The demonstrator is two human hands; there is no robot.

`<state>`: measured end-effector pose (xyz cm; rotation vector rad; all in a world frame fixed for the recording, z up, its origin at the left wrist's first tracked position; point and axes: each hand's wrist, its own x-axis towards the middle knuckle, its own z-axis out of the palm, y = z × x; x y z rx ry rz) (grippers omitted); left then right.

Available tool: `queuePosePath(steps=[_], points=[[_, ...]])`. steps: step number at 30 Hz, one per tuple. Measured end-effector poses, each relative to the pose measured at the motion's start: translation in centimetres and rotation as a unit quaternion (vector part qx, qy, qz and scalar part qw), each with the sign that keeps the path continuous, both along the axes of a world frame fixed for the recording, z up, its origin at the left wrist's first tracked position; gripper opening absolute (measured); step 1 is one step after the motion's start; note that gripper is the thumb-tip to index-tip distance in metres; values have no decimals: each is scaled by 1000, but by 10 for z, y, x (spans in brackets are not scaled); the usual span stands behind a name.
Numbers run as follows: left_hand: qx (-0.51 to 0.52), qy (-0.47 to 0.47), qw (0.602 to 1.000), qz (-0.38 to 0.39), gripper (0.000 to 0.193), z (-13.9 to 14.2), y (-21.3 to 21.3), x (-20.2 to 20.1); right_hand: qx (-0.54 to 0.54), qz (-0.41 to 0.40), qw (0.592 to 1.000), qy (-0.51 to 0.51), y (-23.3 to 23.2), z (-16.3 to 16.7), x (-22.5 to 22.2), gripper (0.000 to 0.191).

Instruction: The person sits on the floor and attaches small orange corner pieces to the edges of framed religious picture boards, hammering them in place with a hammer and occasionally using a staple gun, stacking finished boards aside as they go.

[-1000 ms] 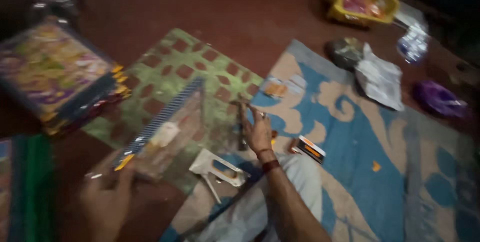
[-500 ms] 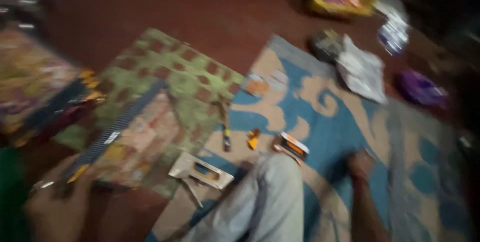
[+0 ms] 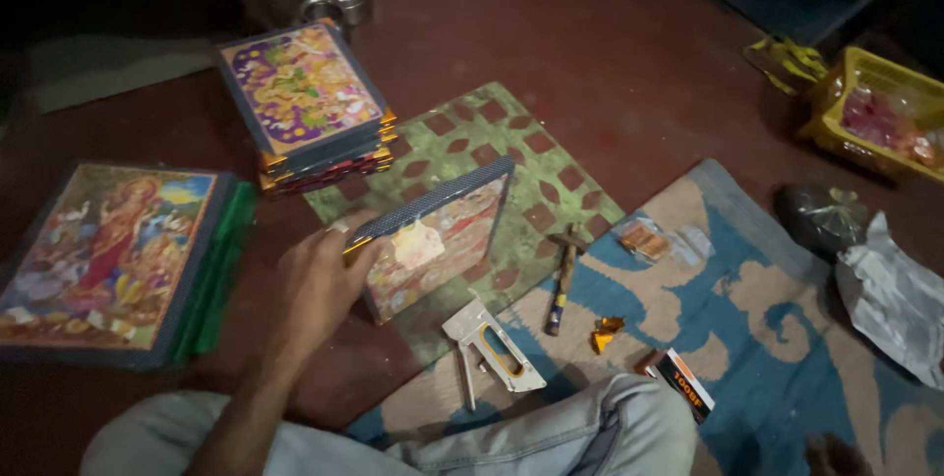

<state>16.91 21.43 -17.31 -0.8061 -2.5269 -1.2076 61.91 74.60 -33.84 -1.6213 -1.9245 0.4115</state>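
Head view: the left hand (image 3: 320,284) gripped a framed picture (image 3: 438,240), fingers clamped on its left edge, tilted over the green checkered mat (image 3: 511,142). A second earlier the right hand worked beside it; now it was out of view. A staple gun (image 3: 497,348) lay near the mat's lower edge.

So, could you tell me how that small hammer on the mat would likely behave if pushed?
The hammer lies flat on the patterned mat, so it would probably slide or pivot, not roll. Its crosswise head likely makes that end heavier. It looks rigid, not fragile.
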Motion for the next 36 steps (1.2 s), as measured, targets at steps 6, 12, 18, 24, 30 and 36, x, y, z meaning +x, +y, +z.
queuePosePath(steps=[6,12,18,24,30,36], points=[[-32,-24,997,-62,34,14,-4,-11,-98,258,925,262,-84,74,-94,38],[-30,3,996,-79,31,12,-36,-13,-8,496,848,187,-205,156,-239,19],[-42,-50,992,-108,36,9,-64,-21,82,616,756,204,-284,184,-334,31],[-17,-19,995,-96,31,4,-67,-23,205,629,736,142,-289,180,-362,40],[6,-48,990,-131,32,10,-68,-22,90,665,716,191,-272,169,-370,35],[-76,-39,988,-126,35,16,-63,-24,-149,614,762,142,-250,143,-385,32]])
